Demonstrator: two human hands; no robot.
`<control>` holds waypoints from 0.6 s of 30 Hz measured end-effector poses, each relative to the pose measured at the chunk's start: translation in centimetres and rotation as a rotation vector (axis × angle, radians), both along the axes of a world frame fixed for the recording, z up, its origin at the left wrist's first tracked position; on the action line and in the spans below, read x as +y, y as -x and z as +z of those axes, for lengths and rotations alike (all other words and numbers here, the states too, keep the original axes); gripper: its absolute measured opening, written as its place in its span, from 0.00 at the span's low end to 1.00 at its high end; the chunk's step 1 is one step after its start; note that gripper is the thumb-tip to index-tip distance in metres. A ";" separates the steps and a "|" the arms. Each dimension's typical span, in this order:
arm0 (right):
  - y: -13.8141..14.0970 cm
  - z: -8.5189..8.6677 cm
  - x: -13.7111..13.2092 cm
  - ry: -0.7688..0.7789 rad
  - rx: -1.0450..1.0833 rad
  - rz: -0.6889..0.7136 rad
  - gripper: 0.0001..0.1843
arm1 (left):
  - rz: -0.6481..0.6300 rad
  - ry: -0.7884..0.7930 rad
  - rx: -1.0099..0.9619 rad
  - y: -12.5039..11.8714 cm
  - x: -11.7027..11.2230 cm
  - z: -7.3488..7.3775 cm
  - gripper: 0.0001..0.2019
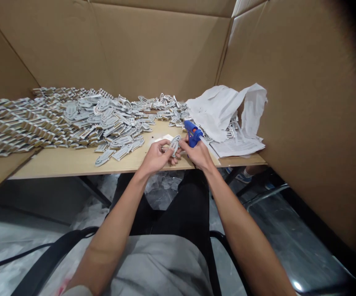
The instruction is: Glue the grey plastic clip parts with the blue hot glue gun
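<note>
Over the lap (180, 213), at the bench (73, 162) near edge: left hand (156, 158) fingers clamp a grey piece (174, 144); right hand (198, 154) fingers clamp the glue gun (193, 132). Gun tip beside bare fingertips: burn probable.

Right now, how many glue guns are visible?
1: the blue glue gun in the right hand, by the grey piece the left hand holds; others may hide under the white paper.

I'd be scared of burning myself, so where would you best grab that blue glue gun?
By its handle, from the near side, as the right hand does. The blue glue gun has its body rising above the fist, away from the person, so the handle likely faces you. The left hand holds a flat grey piece beside it.
</note>
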State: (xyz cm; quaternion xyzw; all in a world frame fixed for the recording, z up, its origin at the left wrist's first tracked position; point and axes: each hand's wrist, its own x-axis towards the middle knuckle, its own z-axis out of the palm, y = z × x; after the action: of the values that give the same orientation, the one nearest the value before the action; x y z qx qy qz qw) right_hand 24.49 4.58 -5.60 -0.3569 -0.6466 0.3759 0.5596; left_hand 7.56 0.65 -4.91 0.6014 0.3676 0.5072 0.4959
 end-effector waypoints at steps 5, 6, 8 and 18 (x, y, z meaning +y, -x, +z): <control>0.0 0.0 0.0 -0.018 -0.015 -0.019 0.15 | -0.003 -0.011 0.009 0.0 0.0 0.0 0.13; -0.1 0.0 0.0 -0.020 -0.019 -0.027 0.16 | -0.003 -0.011 0.011 -0.1 -0.1 0.0 0.13; -0.1 0.1 0.0 -0.008 -0.032 -0.025 0.17 | -0.001 -0.010 0.017 -0.1 -0.1 0.1 0.13; 0.1 -0.1 0.4 -0.005 -0.046 -0.037 0.25 | 0.000 -0.047 0.071 -0.2 -0.1 0.1 0.13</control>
State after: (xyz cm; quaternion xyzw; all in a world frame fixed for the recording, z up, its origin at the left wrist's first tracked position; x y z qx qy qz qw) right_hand 24.37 4.94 -5.70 -0.3761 -0.6534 0.3557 0.5524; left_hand 7.72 0.50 -4.78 0.6306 0.3728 0.4941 0.4681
